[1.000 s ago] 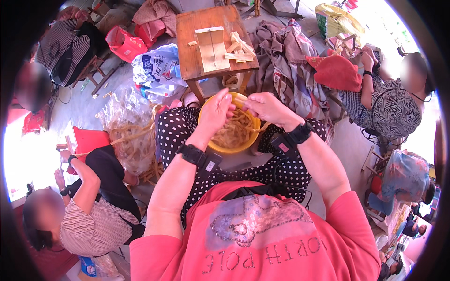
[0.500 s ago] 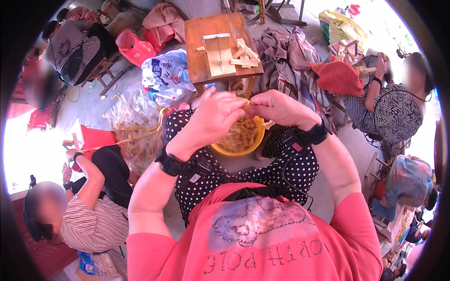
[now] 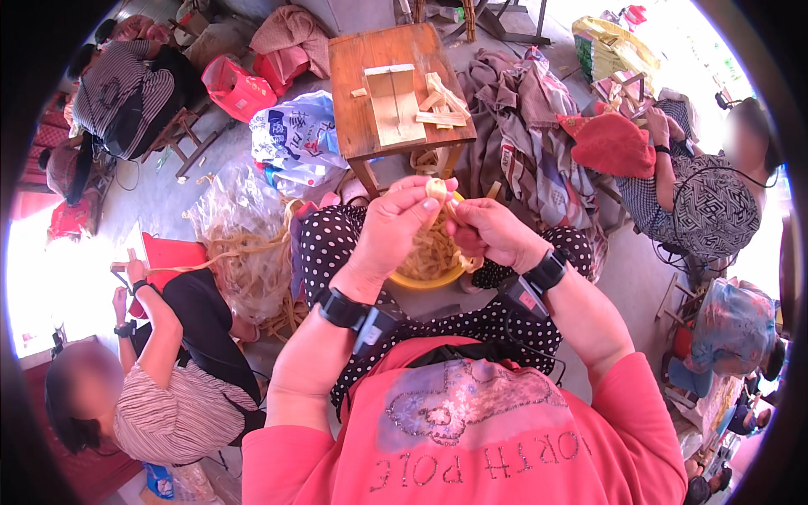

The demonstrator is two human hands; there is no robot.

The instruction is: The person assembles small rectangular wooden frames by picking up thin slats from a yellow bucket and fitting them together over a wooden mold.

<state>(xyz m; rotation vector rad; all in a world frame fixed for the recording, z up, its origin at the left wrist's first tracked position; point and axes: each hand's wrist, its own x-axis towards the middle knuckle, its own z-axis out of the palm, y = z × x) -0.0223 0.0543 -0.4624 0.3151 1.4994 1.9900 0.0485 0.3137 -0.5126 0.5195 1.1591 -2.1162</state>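
My left hand (image 3: 396, 227) is closed, its thumb and fingers pinching a pale yellow flat strip (image 3: 436, 190) that is curled into a small loop. My right hand (image 3: 498, 231) is closed on the same strip, with a curled end (image 3: 468, 263) showing beneath its fingers. Both hands are raised above a yellow basin (image 3: 421, 284), partly covering it. Inside the basin lie many pale curled pieces (image 3: 431, 254). Just beyond my hands stands a wooden stool (image 3: 358, 118), bearing a pale board (image 3: 396, 109) with a dark line down it and several short wooden sticks (image 3: 442, 105).
Left of my knees is a clear plastic bag (image 3: 231, 202) with long strips. A white-blue bag (image 3: 295, 130) and a red basket (image 3: 240, 88) lie farther off. Brown cloth (image 3: 497, 109) is heaped right of the stool. Other people sit on both sides, one (image 3: 168, 404) holding a long strip.
My hands have turned and drawn slightly toward me, so the curled strip now shows between them. My left hand, blurred before, is now still. The person at left has shifted slightly.
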